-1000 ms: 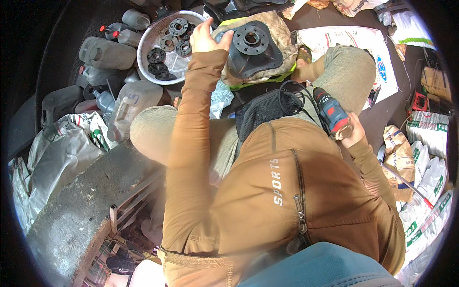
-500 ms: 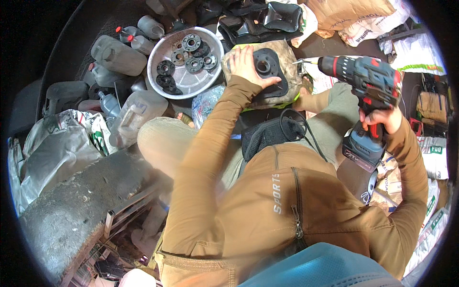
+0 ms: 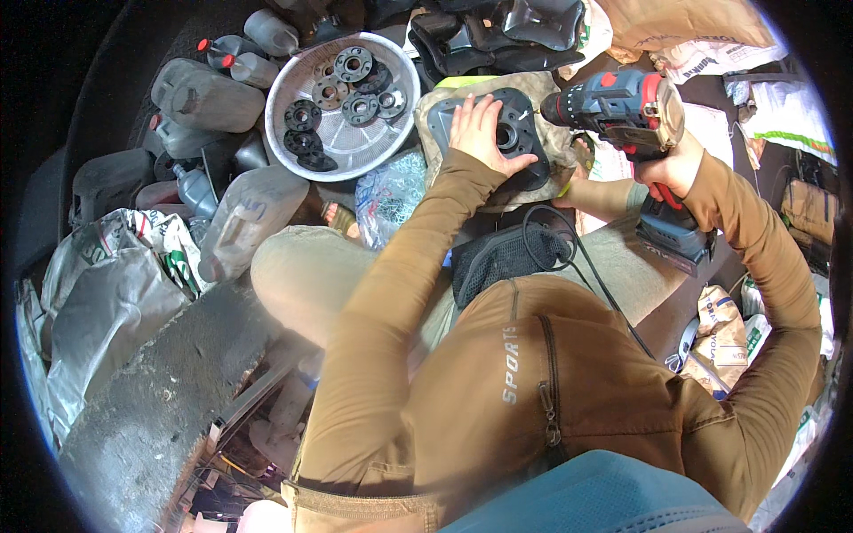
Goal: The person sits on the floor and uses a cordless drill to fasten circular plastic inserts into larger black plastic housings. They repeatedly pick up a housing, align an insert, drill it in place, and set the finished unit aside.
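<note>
A black square plastic part (image 3: 526, 144) with rounded corners and a round central hole lies on a mottled beige cloth-covered pad (image 3: 560, 153) in front of me. My left hand (image 3: 478, 133) rests flat on its left side, fingers spread and thumb out below the hole. A blue-grey and black cordless drill (image 3: 609, 105) is in my right hand (image 3: 677, 166), which is wrapped round the handle. The chuck points left and its short bit reaches the part's upper right corner; whether the tip touches cannot be made out.
A white mesh basket (image 3: 410, 111) with several round black flanges stands at the left, beside plastic jugs (image 3: 211, 96). Black molded parts (image 3: 542, 22) are heaped behind the pad. A clear plastic bag (image 3: 391, 197) lies near my left forearm, and a black cord (image 3: 582, 244) loops over my lap.
The drill has moved left, bringing its bit from beside the pad to the black part's corner. My left hand and the part sit slightly farther right in view.
</note>
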A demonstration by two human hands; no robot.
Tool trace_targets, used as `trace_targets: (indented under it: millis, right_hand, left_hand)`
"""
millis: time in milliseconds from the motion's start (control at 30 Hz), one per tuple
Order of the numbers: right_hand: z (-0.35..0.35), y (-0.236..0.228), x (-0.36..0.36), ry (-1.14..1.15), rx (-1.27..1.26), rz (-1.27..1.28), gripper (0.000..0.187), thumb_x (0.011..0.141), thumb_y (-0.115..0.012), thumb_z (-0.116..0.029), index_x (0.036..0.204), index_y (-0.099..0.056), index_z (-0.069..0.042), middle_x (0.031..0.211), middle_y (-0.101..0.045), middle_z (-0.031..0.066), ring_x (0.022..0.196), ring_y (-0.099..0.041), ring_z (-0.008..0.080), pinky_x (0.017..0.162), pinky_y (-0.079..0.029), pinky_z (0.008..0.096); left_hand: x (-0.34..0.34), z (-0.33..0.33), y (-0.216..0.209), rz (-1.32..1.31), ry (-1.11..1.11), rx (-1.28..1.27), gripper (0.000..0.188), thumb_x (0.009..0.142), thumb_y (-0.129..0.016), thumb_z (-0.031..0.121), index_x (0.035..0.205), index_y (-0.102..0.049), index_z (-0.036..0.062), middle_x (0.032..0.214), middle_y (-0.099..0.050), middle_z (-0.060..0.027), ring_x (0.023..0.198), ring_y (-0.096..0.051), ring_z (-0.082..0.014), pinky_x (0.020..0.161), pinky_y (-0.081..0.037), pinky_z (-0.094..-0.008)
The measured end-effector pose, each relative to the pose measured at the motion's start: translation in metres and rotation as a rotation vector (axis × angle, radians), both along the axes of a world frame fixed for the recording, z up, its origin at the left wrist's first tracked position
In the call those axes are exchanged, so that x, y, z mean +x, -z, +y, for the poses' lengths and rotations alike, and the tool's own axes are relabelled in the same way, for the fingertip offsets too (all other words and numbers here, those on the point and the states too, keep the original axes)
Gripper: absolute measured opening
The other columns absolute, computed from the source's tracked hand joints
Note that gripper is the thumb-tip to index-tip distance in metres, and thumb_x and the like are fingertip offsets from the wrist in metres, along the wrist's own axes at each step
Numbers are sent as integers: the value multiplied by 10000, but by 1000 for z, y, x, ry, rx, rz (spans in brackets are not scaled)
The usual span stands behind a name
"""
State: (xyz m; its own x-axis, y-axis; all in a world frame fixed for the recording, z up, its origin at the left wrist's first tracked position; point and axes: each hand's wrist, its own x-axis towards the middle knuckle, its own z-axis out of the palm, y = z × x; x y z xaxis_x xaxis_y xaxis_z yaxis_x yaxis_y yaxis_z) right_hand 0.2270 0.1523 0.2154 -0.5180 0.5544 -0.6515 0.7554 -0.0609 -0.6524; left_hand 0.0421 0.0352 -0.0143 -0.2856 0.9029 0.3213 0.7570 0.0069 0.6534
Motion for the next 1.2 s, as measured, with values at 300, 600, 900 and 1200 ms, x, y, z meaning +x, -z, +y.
trace_targets:
  millis: [300,600,900,1200]
  right_hand:
    - [22,34,-2,-81,21,-38,327,651,-535,45,975,-557,5,496,-493,67,382,-470,131,341,-350,280]
    - [21,36,-17,-99,65,-117,397,662,-553,41,1056,-520,-7,544,-499,67,400,-477,135,355,-373,288]
    - [23,9,-53,-312,129,-372,393,644,-569,68,1024,-548,-27,614,-516,58,462,-501,140,394,-400,318]
    - [30,14,-62,-378,169,-443,441,632,-592,40,1062,-545,-45,641,-534,59,455,-493,145,402,-408,316]
  left_hand:
    - [2,3,-1,-55,6,44,870,540,-797,433,1206,-449,-4,1228,-475,-190,1177,-410,-377,1009,-338,-448]
    - [2,3,-1,-119,-1,25,849,523,-796,388,1199,-458,2,1202,-478,-178,1128,-437,-350,979,-373,-414]
    - [3,2,-3,-167,-3,-27,884,515,-797,387,1221,-438,-5,1240,-446,-177,1133,-424,-340,989,-375,-399]
    - [2,3,-1,-156,-11,-3,875,508,-801,389,1216,-438,25,1204,-463,-169,1119,-436,-347,965,-395,-408]
